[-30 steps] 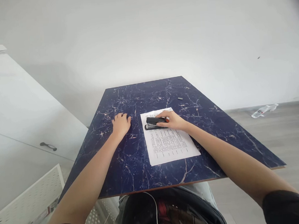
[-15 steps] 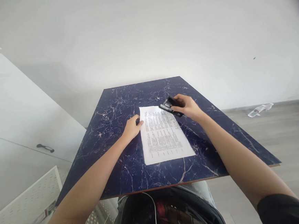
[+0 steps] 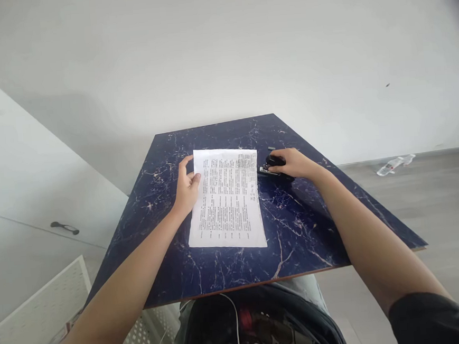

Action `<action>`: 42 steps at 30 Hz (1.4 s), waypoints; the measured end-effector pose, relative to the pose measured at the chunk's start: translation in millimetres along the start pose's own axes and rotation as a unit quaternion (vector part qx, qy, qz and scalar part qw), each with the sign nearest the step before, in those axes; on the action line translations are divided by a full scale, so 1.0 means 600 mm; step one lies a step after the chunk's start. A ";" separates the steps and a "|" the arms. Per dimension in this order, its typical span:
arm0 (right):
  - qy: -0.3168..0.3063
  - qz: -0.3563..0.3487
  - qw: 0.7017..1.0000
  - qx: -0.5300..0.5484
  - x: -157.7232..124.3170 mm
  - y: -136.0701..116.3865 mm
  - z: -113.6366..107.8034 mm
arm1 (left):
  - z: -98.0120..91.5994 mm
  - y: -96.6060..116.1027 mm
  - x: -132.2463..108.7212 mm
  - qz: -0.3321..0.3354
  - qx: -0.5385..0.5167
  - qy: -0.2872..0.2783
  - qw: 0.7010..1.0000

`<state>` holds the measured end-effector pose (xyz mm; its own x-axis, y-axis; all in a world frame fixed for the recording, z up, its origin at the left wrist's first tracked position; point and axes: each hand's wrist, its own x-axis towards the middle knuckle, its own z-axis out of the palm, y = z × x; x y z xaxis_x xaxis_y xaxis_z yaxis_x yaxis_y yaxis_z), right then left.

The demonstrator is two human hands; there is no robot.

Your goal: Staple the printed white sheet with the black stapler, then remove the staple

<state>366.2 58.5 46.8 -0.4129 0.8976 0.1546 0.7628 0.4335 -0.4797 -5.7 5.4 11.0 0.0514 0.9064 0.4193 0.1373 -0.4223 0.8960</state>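
My left hand pinches the left edge of a white printed sheet of paper, thumb on top and fingers behind it. The paper's upper part looks slightly raised off the table; whether it is one sheet or a thin stack I cannot tell. At the paper's upper right, my right hand is closed around a black stapler. The stapler's nose points left, close beside the paper's right edge. A small grey strip lies just beyond the stapler, possibly staples.
Both hands are over a dark blue marble-patterned table against a white wall. A white cabinet with a dark handle stands at left, a white perforated panel below it. A clear plastic item lies on the floor at right.
The paper has moved left and turned slightly, with my left hand on its edge. The stapler has gone from over the paper's top right corner to beside its right edge, lower down.
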 end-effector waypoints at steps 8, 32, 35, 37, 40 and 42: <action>-0.092 -0.063 0.994 -0.014 -0.005 -0.013 -0.002 | 0.004 0.014 -0.003 0.013 -0.015 0.025 0.999; -0.050 -0.031 0.998 0.024 -0.004 -0.024 0.011 | 0.002 0.016 -0.005 0.040 -0.031 0.045 0.998; -0.067 -0.033 0.996 0.047 -0.005 -0.027 0.010 | 0.002 0.014 -0.004 0.046 -0.041 0.046 0.997; -0.082 -0.031 0.994 0.063 -0.005 -0.029 0.009 | 0.001 0.014 -0.004 0.050 -0.048 0.046 0.997; -0.106 -0.018 0.992 0.074 -0.006 -0.034 0.008 | 0.001 0.013 -0.004 0.046 -0.046 0.046 0.997; -0.120 -0.010 0.991 0.063 -0.006 -0.037 0.008 | 0.002 0.012 -0.004 0.041 -0.041 0.045 0.997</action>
<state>348.2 45.2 52.8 -0.5449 0.8376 -0.0380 0.6917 0.4234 -0.5850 -3.9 0.1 16.4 -0.0309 0.8652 0.5004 0.0539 -0.4985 0.8652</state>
